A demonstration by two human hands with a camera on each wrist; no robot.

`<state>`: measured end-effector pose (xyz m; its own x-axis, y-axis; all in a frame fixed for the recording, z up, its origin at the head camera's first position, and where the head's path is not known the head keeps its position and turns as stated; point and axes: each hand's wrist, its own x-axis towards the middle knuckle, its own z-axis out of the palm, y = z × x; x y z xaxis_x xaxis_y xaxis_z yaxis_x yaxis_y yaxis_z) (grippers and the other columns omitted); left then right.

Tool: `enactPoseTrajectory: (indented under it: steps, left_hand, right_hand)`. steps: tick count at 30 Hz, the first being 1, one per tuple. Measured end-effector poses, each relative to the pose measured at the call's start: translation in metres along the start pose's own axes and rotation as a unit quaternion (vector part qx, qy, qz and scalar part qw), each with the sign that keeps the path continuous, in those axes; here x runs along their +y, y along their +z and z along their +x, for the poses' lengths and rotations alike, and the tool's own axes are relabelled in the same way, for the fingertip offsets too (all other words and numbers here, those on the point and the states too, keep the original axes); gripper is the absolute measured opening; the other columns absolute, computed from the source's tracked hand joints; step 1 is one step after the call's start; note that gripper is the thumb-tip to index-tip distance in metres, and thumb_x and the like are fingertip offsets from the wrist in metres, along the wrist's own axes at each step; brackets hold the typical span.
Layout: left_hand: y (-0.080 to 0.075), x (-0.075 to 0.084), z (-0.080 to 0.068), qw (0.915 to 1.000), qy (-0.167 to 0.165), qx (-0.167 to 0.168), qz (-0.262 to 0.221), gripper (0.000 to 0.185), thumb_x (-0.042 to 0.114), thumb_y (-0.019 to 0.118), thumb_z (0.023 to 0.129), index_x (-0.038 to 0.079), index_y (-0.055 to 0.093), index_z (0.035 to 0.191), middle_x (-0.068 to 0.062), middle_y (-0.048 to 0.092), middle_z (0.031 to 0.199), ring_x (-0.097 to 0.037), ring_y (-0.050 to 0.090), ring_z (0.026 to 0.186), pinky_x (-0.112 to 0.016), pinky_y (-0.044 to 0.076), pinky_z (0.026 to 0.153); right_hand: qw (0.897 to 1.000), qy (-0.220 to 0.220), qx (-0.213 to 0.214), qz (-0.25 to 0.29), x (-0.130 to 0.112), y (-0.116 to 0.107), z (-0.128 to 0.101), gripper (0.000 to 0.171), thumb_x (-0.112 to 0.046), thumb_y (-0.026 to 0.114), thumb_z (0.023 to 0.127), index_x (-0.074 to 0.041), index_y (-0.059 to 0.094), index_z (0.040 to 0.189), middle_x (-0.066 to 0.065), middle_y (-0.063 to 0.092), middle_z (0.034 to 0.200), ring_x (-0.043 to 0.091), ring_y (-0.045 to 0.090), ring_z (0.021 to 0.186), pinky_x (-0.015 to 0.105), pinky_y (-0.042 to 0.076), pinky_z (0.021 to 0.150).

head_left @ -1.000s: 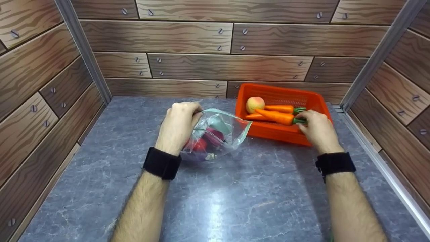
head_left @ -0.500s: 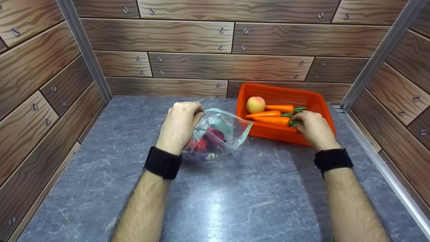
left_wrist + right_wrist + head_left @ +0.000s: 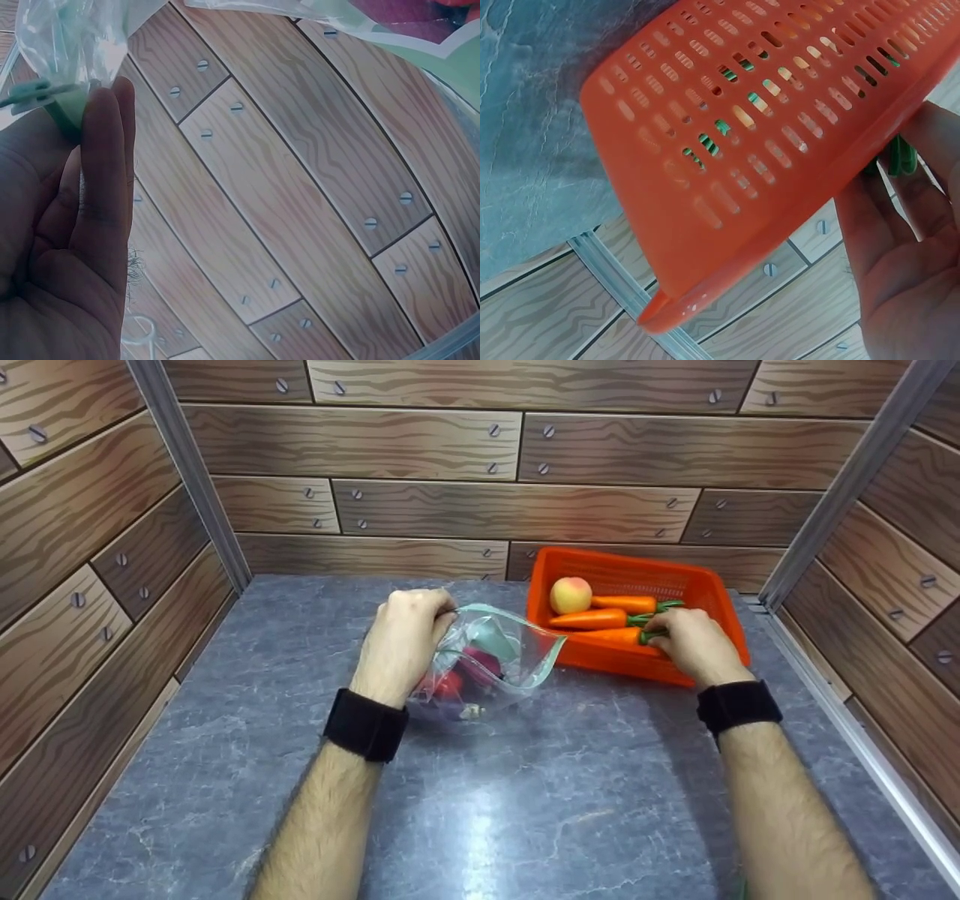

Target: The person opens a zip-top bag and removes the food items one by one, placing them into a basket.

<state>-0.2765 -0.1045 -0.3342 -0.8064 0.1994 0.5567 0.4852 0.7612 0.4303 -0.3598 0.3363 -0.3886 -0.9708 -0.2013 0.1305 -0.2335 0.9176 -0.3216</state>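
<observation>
My left hand [image 3: 401,641] pinches the mint-edged rim of a clear zip bag [image 3: 532,667], whose mouth gapes toward the right. Through its plastic show a red round item [image 3: 446,685] and a dark purple one [image 3: 480,666]. In the left wrist view, thumb and fingers grip the bag's green slider end [image 3: 67,109]. Over the orange basket [image 3: 630,664], my right hand [image 3: 697,643] pinches the green top of a carrot [image 3: 611,637], partly hidden behind the front wall. From the right wrist, green stems [image 3: 904,156] show between the fingers, above the basket's rim.
Two more carrots, one behind [image 3: 624,603] and one in the middle [image 3: 592,619], lie in the basket beside a peach [image 3: 571,595]. Wood-patterned walls [image 3: 420,450] close in the grey tabletop [image 3: 480,795] at the back and sides.
My right hand has shifted slightly left, and the carrot it pinches has come off the middle carrot toward the basket's front wall. The left hand and bag stay nearly still.
</observation>
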Motion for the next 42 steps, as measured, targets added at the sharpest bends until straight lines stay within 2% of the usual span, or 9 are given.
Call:
enactPoseTrajectory:
  steps: [12,19,29,33,38,42]
  left_hand:
    - [0.000,0.001,0.001,1.0000,0.002,-0.002,0.003,0.008,0.006,0.079,0.110,0.004,0.087,0.109,-0.013,0.090,0.107,-0.034,0.088,0.101,-0.050,0.073,0.094]
    - [0.000,0.003,0.001,1.0000,0.005,-0.006,0.003,0.010,0.008,0.079,0.111,0.004,0.087,0.109,-0.013,0.090,0.107,-0.034,0.088,0.103,-0.052,0.072,0.096]
    - [-0.001,0.007,0.002,1.0000,0.002,-0.007,0.001,0.009,0.008,0.080,0.110,0.005,0.088,0.110,-0.012,0.091,0.109,-0.033,0.088,0.104,-0.050,0.072,0.097]
    - [-0.001,0.007,0.002,1.0000,-0.001,-0.006,0.001,0.009,0.009,0.080,0.110,0.005,0.088,0.110,-0.012,0.091,0.109,-0.032,0.088,0.104,-0.050,0.072,0.096]
    - [0.000,0.007,0.001,1.0000,-0.003,-0.008,0.002,0.009,0.010,0.080,0.111,0.006,0.088,0.110,-0.011,0.091,0.108,-0.032,0.088,0.103,-0.051,0.072,0.095]
    - [0.000,0.007,0.000,1.0000,-0.002,-0.007,0.003,0.009,0.010,0.080,0.110,0.006,0.088,0.110,-0.011,0.091,0.107,-0.032,0.088,0.103,-0.051,0.072,0.095]
  right_hand:
    - [1.000,-0.014,-0.021,-0.009,0.002,0.006,0.013,0.020,-0.012,0.083,0.110,-0.003,0.088,0.128,0.026,0.085,0.129,0.047,0.080,0.122,0.065,0.066,0.103]
    - [0.999,-0.022,-0.032,-0.014,0.003,0.005,0.018,0.020,-0.010,0.083,0.109,-0.001,0.088,0.127,0.027,0.086,0.128,0.048,0.080,0.121,0.066,0.065,0.106]
    - [0.998,-0.003,-0.054,-0.022,0.000,0.003,0.023,0.019,-0.007,0.081,0.110,-0.003,0.088,0.127,0.026,0.085,0.130,0.048,0.078,0.124,0.066,0.063,0.109]
    - [0.999,-0.007,-0.049,-0.018,0.001,0.004,0.022,0.018,-0.009,0.082,0.110,-0.004,0.089,0.126,0.025,0.086,0.129,0.048,0.079,0.123,0.067,0.063,0.108]
    - [0.999,-0.013,-0.043,-0.021,0.004,0.005,0.019,0.020,-0.012,0.080,0.112,-0.004,0.088,0.129,0.024,0.086,0.128,0.042,0.079,0.112,0.062,0.064,0.099]
    - [0.999,-0.022,-0.026,-0.016,0.002,0.005,0.016,0.023,-0.012,0.078,0.113,-0.004,0.087,0.132,0.026,0.085,0.132,0.046,0.080,0.117,0.064,0.064,0.101]
